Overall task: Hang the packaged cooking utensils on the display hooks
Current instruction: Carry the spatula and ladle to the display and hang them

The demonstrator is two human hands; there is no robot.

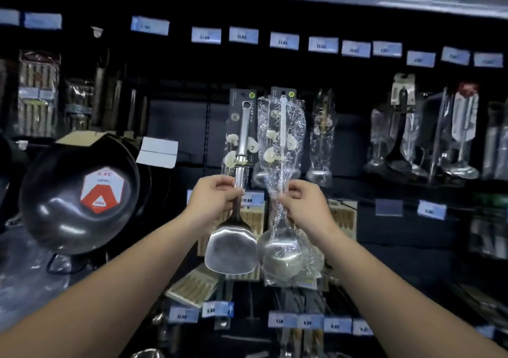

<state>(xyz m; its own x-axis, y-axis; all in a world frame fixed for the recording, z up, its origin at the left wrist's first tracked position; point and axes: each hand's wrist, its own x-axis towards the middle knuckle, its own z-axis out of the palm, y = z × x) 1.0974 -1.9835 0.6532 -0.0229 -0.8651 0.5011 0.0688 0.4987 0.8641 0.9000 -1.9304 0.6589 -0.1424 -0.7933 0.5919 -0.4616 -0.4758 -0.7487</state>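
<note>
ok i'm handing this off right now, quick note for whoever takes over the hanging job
Left hand: gripping the steel handle of the spatula, card top up by the display.
Right hand: pinching the plastic sleeve of the ladle, held upright beside the spatula.
Whether either card is already on a hook cannot be told; both hands are on the utensils.
Done: other wrapped ladles hang to the right.
Left: seat both cards on hooks, then release.
</note>
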